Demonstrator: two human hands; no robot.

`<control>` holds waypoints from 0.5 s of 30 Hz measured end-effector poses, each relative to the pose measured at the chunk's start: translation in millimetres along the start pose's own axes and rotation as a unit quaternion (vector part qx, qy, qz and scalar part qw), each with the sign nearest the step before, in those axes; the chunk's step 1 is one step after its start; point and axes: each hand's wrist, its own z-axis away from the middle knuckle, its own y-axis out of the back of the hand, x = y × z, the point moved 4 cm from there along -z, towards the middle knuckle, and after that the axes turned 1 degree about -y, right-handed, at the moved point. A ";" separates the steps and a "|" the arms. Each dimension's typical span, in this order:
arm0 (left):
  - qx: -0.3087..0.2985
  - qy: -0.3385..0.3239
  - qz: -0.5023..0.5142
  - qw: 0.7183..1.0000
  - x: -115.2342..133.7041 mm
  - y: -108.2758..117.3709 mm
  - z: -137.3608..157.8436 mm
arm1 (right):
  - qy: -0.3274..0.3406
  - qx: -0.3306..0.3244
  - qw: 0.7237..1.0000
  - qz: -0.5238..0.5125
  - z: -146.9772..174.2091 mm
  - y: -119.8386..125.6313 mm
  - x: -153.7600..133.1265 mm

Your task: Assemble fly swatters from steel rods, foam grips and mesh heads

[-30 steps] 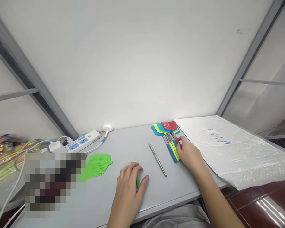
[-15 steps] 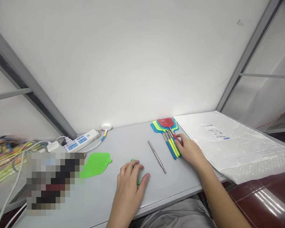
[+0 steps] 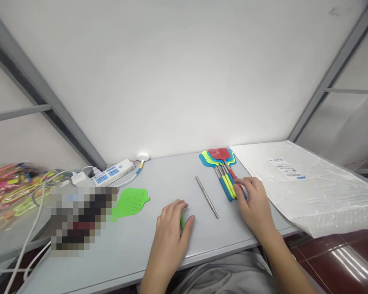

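Two bare hands rest on the grey table (image 3: 159,179); the left hand (image 3: 170,228) lies palm down with its fingers curled over a small green handle (image 3: 182,221), which shows only between thumb and forefinger, so the hand covers it and seems to hold it loosely; the right hand (image 3: 254,204) lies flat with fingers spread and slightly bent, its fingertips touching the near ends of a bundle of fly swatters (image 3: 223,171), not closed around them; the bundle lies at the back right of the table, with blue, yellow and red handles side by side and the coloured heads fanned out toward the wall (image 3: 171,73); between both hands a thin metal rod (image 3: 206,197) lies alone on the table, slanted, touching neither hand; to the left of the left hand a loose green swatter head (image 3: 131,201) lies flat; behind it a white power strip (image 3: 112,172) with cables sits near the wall; on the far left a heap of pink and yellow items (image 3: 9,188) is blurred; right of the bundle a large clear plastic bag (image 3: 306,183) with a label lies over the table edge.
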 end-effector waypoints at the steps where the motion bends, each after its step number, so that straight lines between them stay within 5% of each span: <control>1: 0.003 -0.002 0.005 1.000 0.7 0.3 0.8 | 0.033 0.007 0.999 -0.011 6.0 -3.5 -12.8; 7: 0.015 -0.015 0.002 1.000 3.2 0.3 4.2 | 0.096 -0.121 0.987 0.047 28.1 -49.4 -63.3; 15: 0.004 0.027 -0.081 0.996 8.4 -0.4 6.1 | 0.073 -0.195 0.965 0.162 31.9 -68.3 -55.6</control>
